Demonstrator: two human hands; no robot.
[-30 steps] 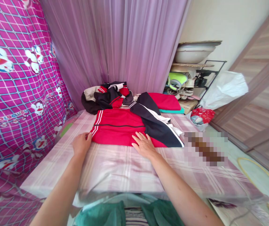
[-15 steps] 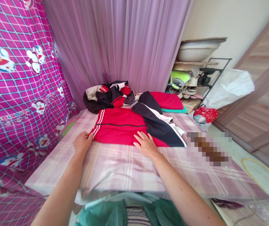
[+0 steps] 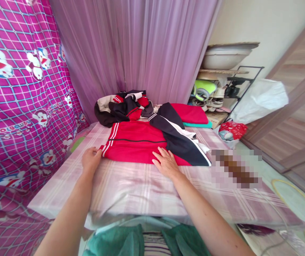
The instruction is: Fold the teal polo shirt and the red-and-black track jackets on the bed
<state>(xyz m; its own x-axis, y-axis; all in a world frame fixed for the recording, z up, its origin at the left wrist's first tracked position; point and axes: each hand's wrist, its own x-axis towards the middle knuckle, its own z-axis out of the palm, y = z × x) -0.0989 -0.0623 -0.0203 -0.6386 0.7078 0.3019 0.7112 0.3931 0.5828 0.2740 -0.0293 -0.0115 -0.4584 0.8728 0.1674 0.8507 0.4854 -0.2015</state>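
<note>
A red and navy track jacket (image 3: 136,132) lies flat on the table, its dark zip running crosswise and white stripes banding its left end. My left hand (image 3: 90,160) pinches the near corner of that striped hem. My right hand (image 3: 165,161) rests with spread fingers on the jacket's near edge, close to where red meets navy. One navy sleeve (image 3: 177,135) with a white stripe slants across the right part of the jacket.
Behind the jacket sits a heap of crumpled dark and red clothes (image 3: 126,108). Folded red cloth (image 3: 190,113) lies over teal cloth (image 3: 199,124) at the back right. A blurred-out patch (image 3: 235,169) covers something at the table's right. A shoe rack (image 3: 239,96) stands beyond.
My left hand has drawn the hem corner slightly outward to the left. The right hand stays on the jacket's near edge. The view has shifted a little.
</note>
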